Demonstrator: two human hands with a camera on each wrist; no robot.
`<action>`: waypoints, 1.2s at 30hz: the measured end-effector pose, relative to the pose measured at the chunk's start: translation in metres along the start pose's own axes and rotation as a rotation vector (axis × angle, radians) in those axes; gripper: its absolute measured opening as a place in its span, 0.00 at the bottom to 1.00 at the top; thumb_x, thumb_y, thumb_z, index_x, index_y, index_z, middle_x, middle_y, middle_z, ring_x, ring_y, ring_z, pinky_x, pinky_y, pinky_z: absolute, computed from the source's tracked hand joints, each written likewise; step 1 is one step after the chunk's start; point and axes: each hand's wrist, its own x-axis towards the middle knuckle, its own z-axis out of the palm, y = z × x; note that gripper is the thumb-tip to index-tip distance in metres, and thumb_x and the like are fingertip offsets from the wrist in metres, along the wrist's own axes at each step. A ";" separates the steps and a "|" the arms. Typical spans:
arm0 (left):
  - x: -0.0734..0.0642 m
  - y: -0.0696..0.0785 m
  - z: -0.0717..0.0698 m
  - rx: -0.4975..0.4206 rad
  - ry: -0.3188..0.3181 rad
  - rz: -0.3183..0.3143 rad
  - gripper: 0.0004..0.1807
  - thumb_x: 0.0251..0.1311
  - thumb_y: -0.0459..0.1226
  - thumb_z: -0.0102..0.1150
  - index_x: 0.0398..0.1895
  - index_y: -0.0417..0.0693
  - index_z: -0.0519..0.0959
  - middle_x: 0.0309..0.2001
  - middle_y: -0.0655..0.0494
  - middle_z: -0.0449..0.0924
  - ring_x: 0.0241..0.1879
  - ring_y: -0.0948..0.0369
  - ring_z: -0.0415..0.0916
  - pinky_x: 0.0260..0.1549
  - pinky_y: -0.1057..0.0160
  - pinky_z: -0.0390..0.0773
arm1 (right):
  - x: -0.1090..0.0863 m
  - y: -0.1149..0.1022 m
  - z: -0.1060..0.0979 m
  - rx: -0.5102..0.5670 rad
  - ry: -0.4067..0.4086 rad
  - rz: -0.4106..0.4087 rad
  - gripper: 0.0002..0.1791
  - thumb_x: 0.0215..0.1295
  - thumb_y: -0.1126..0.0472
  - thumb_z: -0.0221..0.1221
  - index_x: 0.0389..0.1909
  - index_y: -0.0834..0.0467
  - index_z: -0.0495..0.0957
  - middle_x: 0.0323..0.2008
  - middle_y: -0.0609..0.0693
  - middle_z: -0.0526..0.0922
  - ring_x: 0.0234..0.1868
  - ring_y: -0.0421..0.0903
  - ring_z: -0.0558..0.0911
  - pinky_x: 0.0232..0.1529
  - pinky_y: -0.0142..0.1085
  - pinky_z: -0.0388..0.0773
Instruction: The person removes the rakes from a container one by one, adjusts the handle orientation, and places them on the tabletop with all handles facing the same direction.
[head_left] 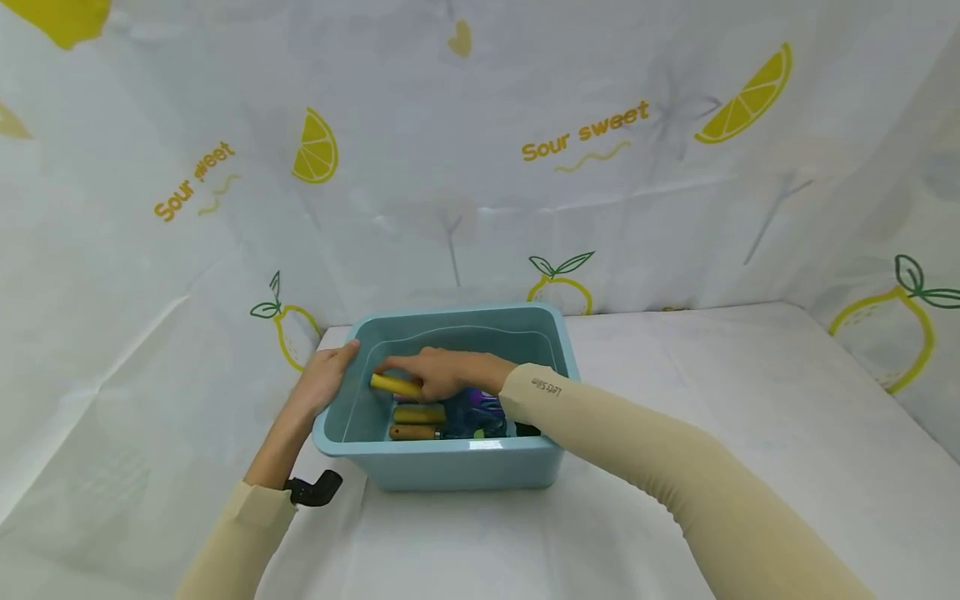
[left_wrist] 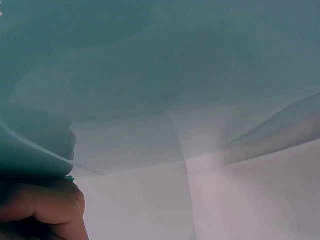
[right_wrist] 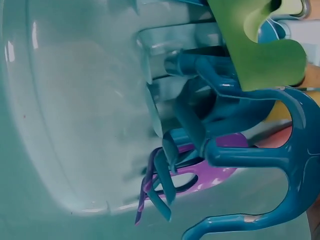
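Observation:
My left hand (head_left: 326,379) grips the left rim of a light blue plastic basin (head_left: 450,447); in the left wrist view its curled fingers (left_wrist: 55,205) show beside the basin wall. Reaching inside the basin, my right hand (head_left: 442,371) holds the yellow handle (head_left: 393,385) of a hand rake. Close up in the right wrist view is the rake's blue pronged head (right_wrist: 302,157). Beneath it lie a purple pronged tool head (right_wrist: 220,172), more blue tool parts and a green notched blade (right_wrist: 240,50).
More handles, one yellow (head_left: 420,415) and one wooden (head_left: 412,432), lie on the basin's floor. The basin stands on a table with a white cover (head_left: 675,392). Behind it hangs a white sheet (head_left: 420,217) printed with lemons. A black strap piece (head_left: 315,489) sits on my left wrist.

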 end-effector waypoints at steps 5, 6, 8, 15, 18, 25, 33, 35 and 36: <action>0.000 0.000 -0.001 -0.017 -0.011 -0.008 0.37 0.80 0.58 0.37 0.50 0.31 0.80 0.21 0.61 0.75 0.24 0.65 0.78 0.25 0.63 0.79 | 0.001 0.000 -0.003 -0.032 0.015 -0.012 0.33 0.79 0.51 0.55 0.79 0.42 0.56 0.19 0.43 0.65 0.18 0.39 0.65 0.27 0.30 0.67; 0.000 0.000 -0.001 -0.020 -0.011 -0.010 0.37 0.80 0.58 0.37 0.50 0.31 0.80 0.22 0.61 0.76 0.24 0.65 0.78 0.26 0.63 0.80 | 0.001 0.000 -0.004 -0.033 0.013 -0.008 0.34 0.78 0.52 0.56 0.80 0.41 0.56 0.18 0.43 0.64 0.18 0.39 0.63 0.26 0.29 0.66; 0.000 -0.001 -0.001 -0.022 -0.005 -0.016 0.36 0.80 0.58 0.37 0.49 0.31 0.80 0.21 0.61 0.75 0.24 0.65 0.78 0.25 0.63 0.79 | 0.001 0.000 -0.005 -0.034 0.006 -0.005 0.35 0.78 0.56 0.56 0.80 0.41 0.55 0.17 0.43 0.61 0.17 0.39 0.61 0.25 0.29 0.63; -0.001 -0.001 -0.001 -0.026 0.002 -0.027 0.36 0.80 0.57 0.38 0.53 0.31 0.80 0.24 0.59 0.77 0.26 0.64 0.79 0.27 0.63 0.80 | 0.000 -0.001 -0.006 -0.025 -0.011 0.006 0.35 0.77 0.58 0.57 0.80 0.41 0.56 0.18 0.43 0.61 0.17 0.39 0.61 0.25 0.29 0.63; -0.001 -0.001 0.000 -0.021 0.004 -0.020 0.37 0.80 0.58 0.38 0.55 0.31 0.79 0.25 0.59 0.77 0.27 0.64 0.78 0.27 0.63 0.80 | 0.000 -0.001 -0.006 -0.031 -0.006 0.015 0.34 0.77 0.56 0.57 0.79 0.40 0.57 0.18 0.43 0.61 0.17 0.39 0.60 0.25 0.29 0.62; -0.002 -0.001 0.000 -0.018 0.014 -0.022 0.36 0.80 0.58 0.39 0.48 0.32 0.80 0.22 0.60 0.74 0.25 0.64 0.76 0.26 0.63 0.78 | -0.001 -0.001 -0.007 -0.036 -0.002 0.012 0.33 0.78 0.50 0.56 0.79 0.39 0.58 0.17 0.43 0.62 0.17 0.39 0.62 0.24 0.29 0.63; -0.001 -0.002 0.000 -0.008 0.020 -0.013 0.36 0.80 0.58 0.39 0.52 0.33 0.80 0.27 0.55 0.81 0.27 0.63 0.81 0.29 0.62 0.81 | -0.005 -0.002 -0.016 -0.049 0.007 0.028 0.38 0.73 0.60 0.60 0.79 0.38 0.58 0.19 0.42 0.64 0.19 0.39 0.64 0.28 0.31 0.64; -0.002 -0.001 0.000 -0.007 0.014 -0.015 0.36 0.80 0.58 0.38 0.53 0.33 0.80 0.29 0.55 0.83 0.28 0.63 0.81 0.29 0.62 0.81 | -0.006 -0.002 -0.019 -0.057 0.014 0.029 0.38 0.72 0.61 0.60 0.79 0.39 0.58 0.19 0.42 0.63 0.18 0.40 0.63 0.27 0.30 0.63; -0.002 -0.001 0.000 -0.006 0.012 -0.016 0.36 0.80 0.59 0.38 0.54 0.33 0.80 0.29 0.55 0.83 0.29 0.63 0.82 0.30 0.63 0.82 | -0.006 -0.002 -0.019 -0.059 0.020 0.028 0.38 0.72 0.61 0.60 0.79 0.39 0.58 0.19 0.42 0.63 0.18 0.40 0.63 0.27 0.30 0.63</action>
